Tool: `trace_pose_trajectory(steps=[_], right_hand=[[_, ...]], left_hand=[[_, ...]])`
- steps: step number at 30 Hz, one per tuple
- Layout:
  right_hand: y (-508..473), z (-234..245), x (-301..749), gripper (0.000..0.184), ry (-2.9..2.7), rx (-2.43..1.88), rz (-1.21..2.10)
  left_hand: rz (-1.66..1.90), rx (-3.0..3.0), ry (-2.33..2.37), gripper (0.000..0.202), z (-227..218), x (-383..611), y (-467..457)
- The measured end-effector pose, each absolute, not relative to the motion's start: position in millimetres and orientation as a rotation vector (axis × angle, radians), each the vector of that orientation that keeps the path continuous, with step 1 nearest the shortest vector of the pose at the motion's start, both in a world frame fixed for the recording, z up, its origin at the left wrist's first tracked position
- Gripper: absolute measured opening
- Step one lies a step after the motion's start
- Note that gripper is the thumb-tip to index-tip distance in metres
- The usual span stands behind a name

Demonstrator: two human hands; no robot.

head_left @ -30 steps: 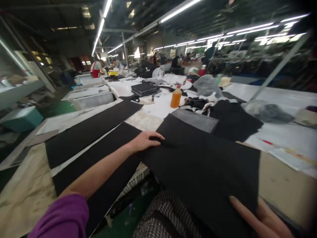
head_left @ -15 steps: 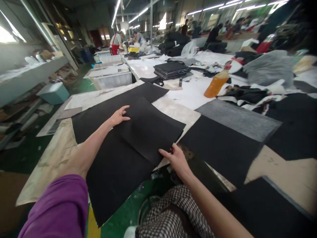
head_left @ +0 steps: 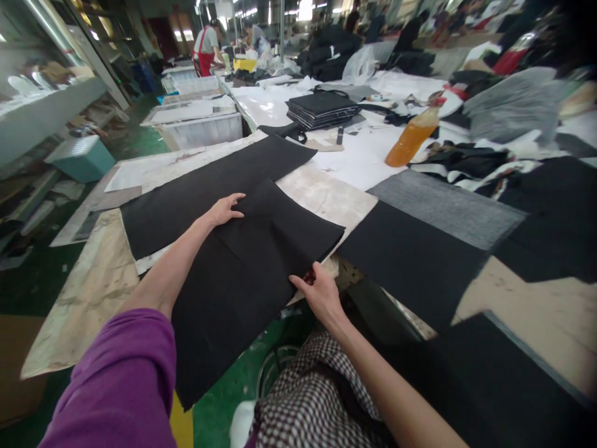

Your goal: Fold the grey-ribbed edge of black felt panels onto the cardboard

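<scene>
A square piece of black fabric [head_left: 280,239] lies on top of a longer black fabric strip [head_left: 219,305] that hangs over the table's front edge. My left hand [head_left: 224,210] pinches the far left corner of the square piece. My right hand [head_left: 321,295] grips its near right edge, thumb on top. A second long black strip [head_left: 200,186] lies just beyond on the worn table [head_left: 88,292].
More black pieces [head_left: 410,264] and a grey piece [head_left: 448,208] lie to the right. An orange bottle [head_left: 413,138] and a stack of black fabric [head_left: 321,109] stand farther back. A person in a red apron [head_left: 205,46] works far off. White bins [head_left: 200,127] stand at the left.
Both hands have carried the square black piece from the right side of the table to the left and laid it on the long strip. Since half a second ago they have shifted only slightly.
</scene>
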State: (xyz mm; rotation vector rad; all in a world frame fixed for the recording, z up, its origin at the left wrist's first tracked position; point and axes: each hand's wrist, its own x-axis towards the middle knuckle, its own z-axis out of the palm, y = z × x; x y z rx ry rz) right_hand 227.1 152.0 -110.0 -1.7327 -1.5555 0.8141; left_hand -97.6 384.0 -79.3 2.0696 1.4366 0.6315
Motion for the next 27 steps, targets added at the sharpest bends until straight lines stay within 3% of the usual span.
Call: trace_pose_trajectory(steps=[27], right_hand=[[139.5, -113.8, 211.3, 0.035, -1.515, -1.85, 0.775]], left_hand=[[0.616, 2.155, 1.449, 0.075, -88.5, -106.8, 397.3]])
